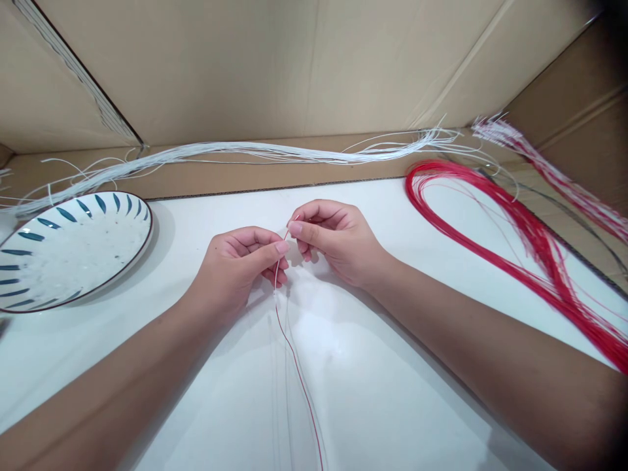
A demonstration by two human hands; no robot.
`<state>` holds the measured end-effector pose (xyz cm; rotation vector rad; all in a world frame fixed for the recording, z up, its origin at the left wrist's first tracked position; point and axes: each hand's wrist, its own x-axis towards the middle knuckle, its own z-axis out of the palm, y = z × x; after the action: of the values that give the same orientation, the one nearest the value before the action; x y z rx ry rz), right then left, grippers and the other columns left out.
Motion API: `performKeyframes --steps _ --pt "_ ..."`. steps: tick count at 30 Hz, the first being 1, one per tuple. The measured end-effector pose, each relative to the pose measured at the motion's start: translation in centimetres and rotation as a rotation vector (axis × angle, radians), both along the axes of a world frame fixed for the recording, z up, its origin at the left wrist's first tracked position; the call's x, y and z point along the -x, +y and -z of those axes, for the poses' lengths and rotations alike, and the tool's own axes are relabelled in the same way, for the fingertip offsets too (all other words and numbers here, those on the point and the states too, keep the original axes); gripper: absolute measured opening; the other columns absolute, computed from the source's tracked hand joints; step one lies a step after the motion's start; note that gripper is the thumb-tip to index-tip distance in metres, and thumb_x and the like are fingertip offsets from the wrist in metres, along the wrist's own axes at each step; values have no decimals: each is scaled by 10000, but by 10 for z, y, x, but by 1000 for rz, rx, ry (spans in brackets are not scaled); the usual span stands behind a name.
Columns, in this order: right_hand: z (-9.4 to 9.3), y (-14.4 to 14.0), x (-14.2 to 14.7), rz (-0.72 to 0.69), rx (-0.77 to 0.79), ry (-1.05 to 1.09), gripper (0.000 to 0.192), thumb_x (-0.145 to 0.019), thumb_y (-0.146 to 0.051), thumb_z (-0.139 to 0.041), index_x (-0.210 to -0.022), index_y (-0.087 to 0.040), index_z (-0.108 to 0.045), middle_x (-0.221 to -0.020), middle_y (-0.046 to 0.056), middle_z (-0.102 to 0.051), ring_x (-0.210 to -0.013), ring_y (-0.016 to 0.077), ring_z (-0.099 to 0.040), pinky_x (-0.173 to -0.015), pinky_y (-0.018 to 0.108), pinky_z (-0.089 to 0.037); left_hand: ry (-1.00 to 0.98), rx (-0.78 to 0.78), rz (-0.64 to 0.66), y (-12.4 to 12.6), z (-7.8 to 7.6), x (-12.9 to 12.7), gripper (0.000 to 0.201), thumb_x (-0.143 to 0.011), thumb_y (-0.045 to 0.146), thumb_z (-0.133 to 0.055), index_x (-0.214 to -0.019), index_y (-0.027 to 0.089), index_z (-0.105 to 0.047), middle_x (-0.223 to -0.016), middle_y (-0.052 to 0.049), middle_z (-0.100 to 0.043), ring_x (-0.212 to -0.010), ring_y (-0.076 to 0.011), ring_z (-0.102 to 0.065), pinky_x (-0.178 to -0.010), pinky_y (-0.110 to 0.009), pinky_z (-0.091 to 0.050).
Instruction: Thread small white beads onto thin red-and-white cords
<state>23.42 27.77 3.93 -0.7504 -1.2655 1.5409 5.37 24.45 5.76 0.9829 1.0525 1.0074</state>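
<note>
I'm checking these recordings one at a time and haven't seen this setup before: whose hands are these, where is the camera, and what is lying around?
There is no machine here. The single picture comes from a camera worn on a person's head, looking forward and down, so both bare hands are that person's own. The left hand and right hand meet at the middle of a white table, pinching thin wires: a red wire and a white wire that trail down toward the person. To the left sits a plate with blue marks round its rim. To the right lies a looped bundle of red wires. A long bundle of white wires runs along the back, before cardboard walls.
</note>
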Motion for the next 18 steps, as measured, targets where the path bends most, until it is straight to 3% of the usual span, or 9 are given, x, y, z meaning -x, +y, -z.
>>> performKeyframes --steps 4,12,18 --pt "-1 -1 0 -80 -5 31 228 -811 -325 -869 -830 -162 -711 -737 -11 -695 -572 81 -607 -527 204 -504 -49 -2 52 2 0 2 165 -843 276 -780 -725 162 -760 -663 -21 -714 -532 -127 -642 -543 -249 -533" --pt "-4 -3 1 -237 93 154 279 -812 -356 -870 -869 -177 -664 -753 -26 -668 -644 97 -645 -545 207 -507 -215 70 302 6 2 11 185 -882 340 -786 -797 176 -799 -738 -37 -733 -634 -125 -676 -597 -217 -555" --pt "-7 -4 2 -241 138 165 258 -815 -337 -865 -847 -157 -682 -714 -22 -661 -604 90 -630 -516 193 -502 -161 36 207 0 1 5 144 -814 278 -832 -716 184 -782 -650 -13 -711 -573 -114 -646 -563 -219 -539"
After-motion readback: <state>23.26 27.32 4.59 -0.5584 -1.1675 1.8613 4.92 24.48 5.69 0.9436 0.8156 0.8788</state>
